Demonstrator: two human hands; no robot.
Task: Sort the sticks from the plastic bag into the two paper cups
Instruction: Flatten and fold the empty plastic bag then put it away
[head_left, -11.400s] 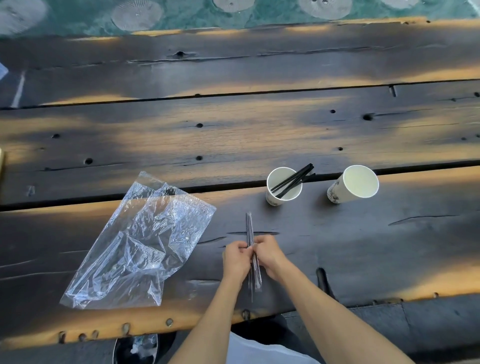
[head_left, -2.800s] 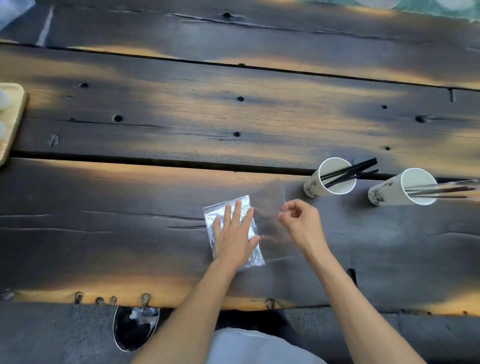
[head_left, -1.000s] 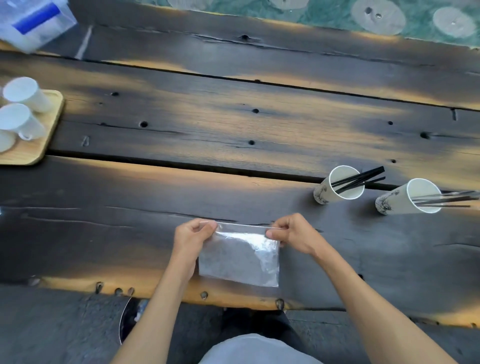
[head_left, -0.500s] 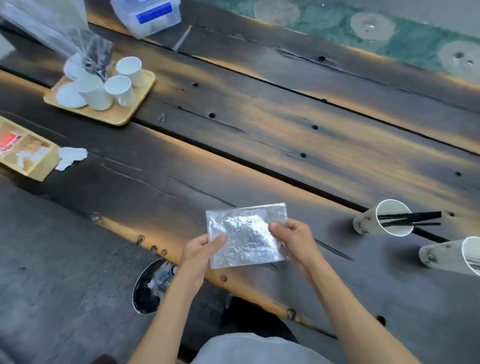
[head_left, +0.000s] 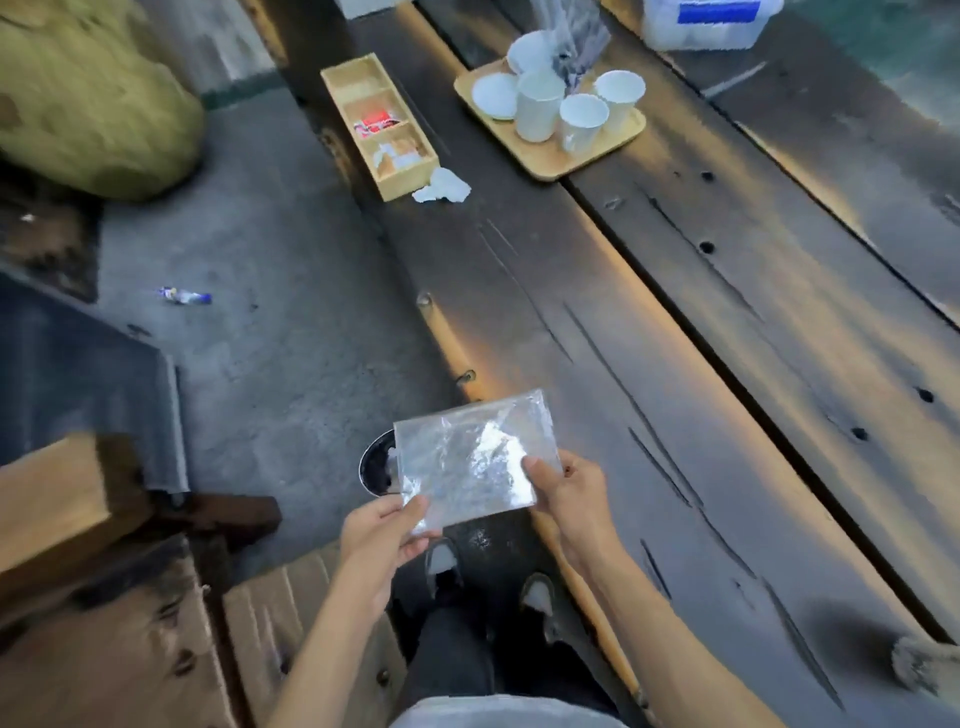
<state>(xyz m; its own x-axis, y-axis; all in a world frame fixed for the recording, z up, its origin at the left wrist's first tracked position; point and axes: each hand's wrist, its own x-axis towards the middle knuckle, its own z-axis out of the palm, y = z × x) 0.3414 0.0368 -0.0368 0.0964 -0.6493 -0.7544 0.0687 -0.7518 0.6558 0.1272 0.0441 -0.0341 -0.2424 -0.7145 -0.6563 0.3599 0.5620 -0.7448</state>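
I hold the folded clear plastic bag (head_left: 470, 465) off the table's near edge, above the floor. My left hand (head_left: 382, 535) pinches its lower left corner and my right hand (head_left: 569, 499) grips its right edge. The bag is flat and folded into a small rectangle, with no sticks visible in it. Only the base of one paper cup (head_left: 922, 667) shows at the lower right edge. The other cup and the sticks are out of view.
A dark wooden plank table (head_left: 701, 364) runs up the right. At its far end sit a wooden tray (head_left: 597, 150) with several white cups, a wooden compartment box (head_left: 379, 124), crumpled paper (head_left: 441, 187) and a plastic container (head_left: 711, 21). A round bin (head_left: 376, 465) stands on the floor below the bag.
My view has swung left and down, so the two cups with sticks have slid out at the right. Both hands have carried the folded bag off the table edge, above the bin.
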